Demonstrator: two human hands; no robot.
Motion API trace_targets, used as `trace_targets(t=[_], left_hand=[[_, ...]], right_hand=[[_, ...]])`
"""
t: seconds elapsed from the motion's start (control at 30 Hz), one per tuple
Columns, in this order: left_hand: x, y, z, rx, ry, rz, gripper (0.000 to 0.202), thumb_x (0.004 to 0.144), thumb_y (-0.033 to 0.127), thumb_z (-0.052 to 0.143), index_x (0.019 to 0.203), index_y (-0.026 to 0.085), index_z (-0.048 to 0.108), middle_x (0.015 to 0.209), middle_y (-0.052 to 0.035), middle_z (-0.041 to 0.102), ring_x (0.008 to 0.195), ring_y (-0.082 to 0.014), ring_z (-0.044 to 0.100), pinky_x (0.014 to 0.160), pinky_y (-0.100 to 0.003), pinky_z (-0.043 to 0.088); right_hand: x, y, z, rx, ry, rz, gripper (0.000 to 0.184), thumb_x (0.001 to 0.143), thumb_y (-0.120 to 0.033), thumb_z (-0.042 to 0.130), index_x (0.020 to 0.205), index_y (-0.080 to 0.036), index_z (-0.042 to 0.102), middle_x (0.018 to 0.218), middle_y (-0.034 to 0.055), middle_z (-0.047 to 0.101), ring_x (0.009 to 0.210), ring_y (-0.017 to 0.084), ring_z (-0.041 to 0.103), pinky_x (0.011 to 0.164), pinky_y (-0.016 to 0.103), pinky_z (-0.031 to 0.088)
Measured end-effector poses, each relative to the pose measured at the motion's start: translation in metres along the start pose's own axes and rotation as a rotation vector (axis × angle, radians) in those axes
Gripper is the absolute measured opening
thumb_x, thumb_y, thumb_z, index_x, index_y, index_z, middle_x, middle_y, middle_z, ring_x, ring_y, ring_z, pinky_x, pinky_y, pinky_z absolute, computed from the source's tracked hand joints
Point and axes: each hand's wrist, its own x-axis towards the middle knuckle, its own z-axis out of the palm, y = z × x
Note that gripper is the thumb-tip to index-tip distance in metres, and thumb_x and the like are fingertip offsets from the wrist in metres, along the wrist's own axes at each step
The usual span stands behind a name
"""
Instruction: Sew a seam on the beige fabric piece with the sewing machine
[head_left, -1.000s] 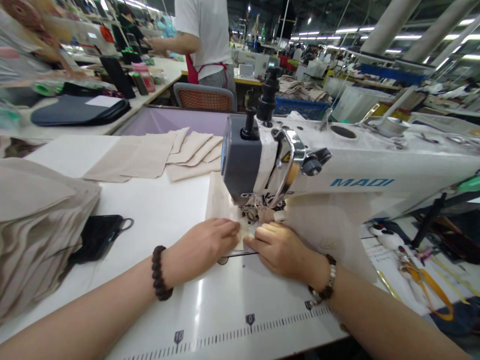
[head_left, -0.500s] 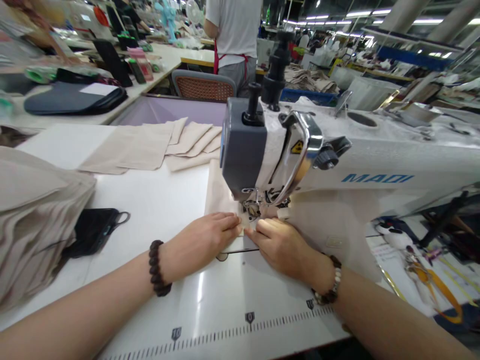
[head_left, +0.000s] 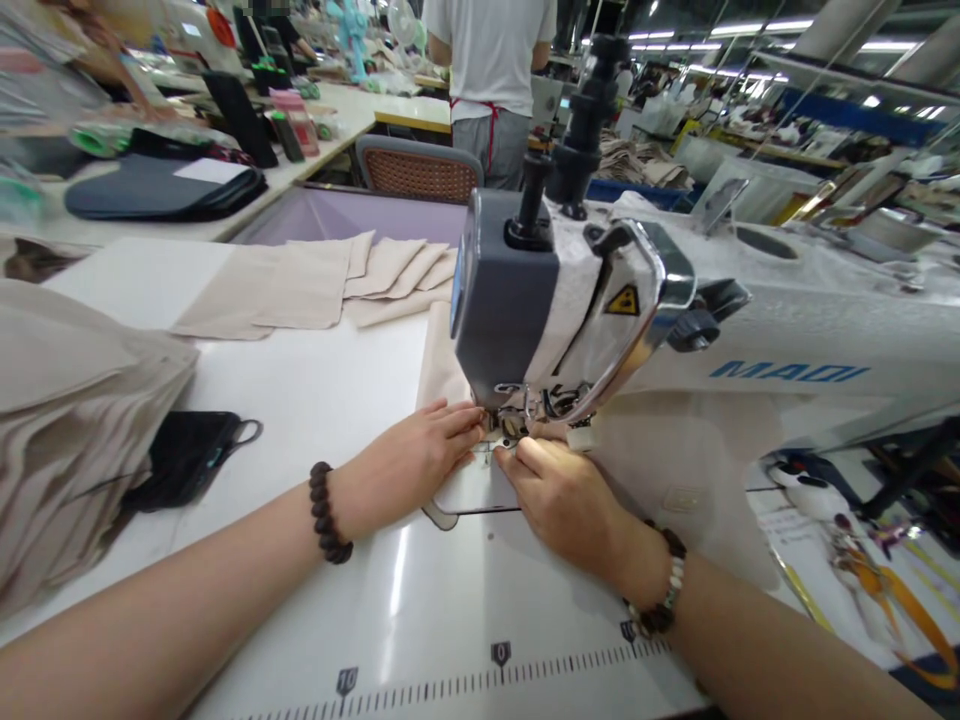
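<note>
Fingertips tight by the small metal presser foot (head_left: 514, 428) — steady and light looks like the way to go.
Your left hand (head_left: 409, 455) is palm-down with the fingers stretched out, not clenched, tips just left of the foot. The flat beige cloth piece (head_left: 441, 362) lies left of the grey-and-white metal sewing machine (head_left: 504, 290) and runs far along its left side; your fingers hide part of it. Your right hand (head_left: 566, 500) is curled just right of the foot, and I can't tell if those fingers pinch anything. I'd smooth the cloth with the left fingers and only guide with the right — a tug could pull it crooked. Honestly, I'd also park both sets of fingertips a bit nearer to you, clear of the foot.
</note>
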Motion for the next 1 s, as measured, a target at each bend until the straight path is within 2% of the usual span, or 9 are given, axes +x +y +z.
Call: trace_targets(t=[0.23,0.67,0.77,0.87,1.0], left_hand=[[0.003,-0.001,-0.003,-0.006,-0.004,-0.033,0.029,0.095,0.024,0.037,0.116,0.013,0.054,0.120,-0.0107,0.055,0.114,-0.0222,0.049,0.100,-0.044,0.040],[0.003,-0.001,-0.006,0.033,0.013,-0.028,0.030,0.094,0.024,0.039,0.120,0.015,0.051,0.127,-0.0105,0.050,0.118,-0.0219,0.045,0.101,-0.041,0.037],[0.001,0.008,-0.011,0.104,-0.041,-0.071,0.029,0.093,0.028,0.041,0.114,0.013,0.054,0.112,-0.0102,0.057,0.105,-0.0237,0.052,0.091,-0.041,0.042],[-0.004,0.025,-0.016,0.184,-0.117,-0.100,0.031,0.090,0.037,0.047,0.095,0.010,0.062,0.089,-0.0089,0.060,0.082,-0.0236,0.054,0.074,-0.038,0.046],[-0.007,0.042,-0.017,0.207,-0.113,-0.024,0.032,0.087,0.041,0.052,0.085,0.011,0.063,0.082,-0.0077,0.059,0.078,-0.0238,0.051,0.068,-0.036,0.044]], right_hand=[[-0.001,0.000,0.000,-0.016,-0.016,-0.006,0.014,0.086,-0.009,0.045,0.091,-0.012,0.058,0.076,0.0054,0.053,0.065,0.017,0.045,0.059,0.031,0.035],[0.000,-0.001,0.001,-0.011,0.007,-0.011,0.016,0.087,-0.009,0.043,0.084,-0.013,0.058,0.073,0.0051,0.052,0.064,0.016,0.045,0.060,0.030,0.036],[-0.002,0.001,0.002,0.016,0.028,-0.021,0.019,0.089,-0.010,0.040,0.088,-0.011,0.059,0.072,0.0049,0.052,0.064,0.017,0.046,0.059,0.030,0.036],[-0.004,0.003,0.003,0.066,0.045,-0.040,0.024,0.090,-0.010,0.037,0.102,-0.008,0.058,0.073,0.0050,0.052,0.065,0.017,0.046,0.059,0.030,0.037],[-0.006,0.005,0.004,0.091,0.007,-0.052,0.027,0.091,-0.011,0.037,0.109,-0.008,0.056,0.075,0.0053,0.053,0.066,0.017,0.046,0.059,0.030,0.037]])
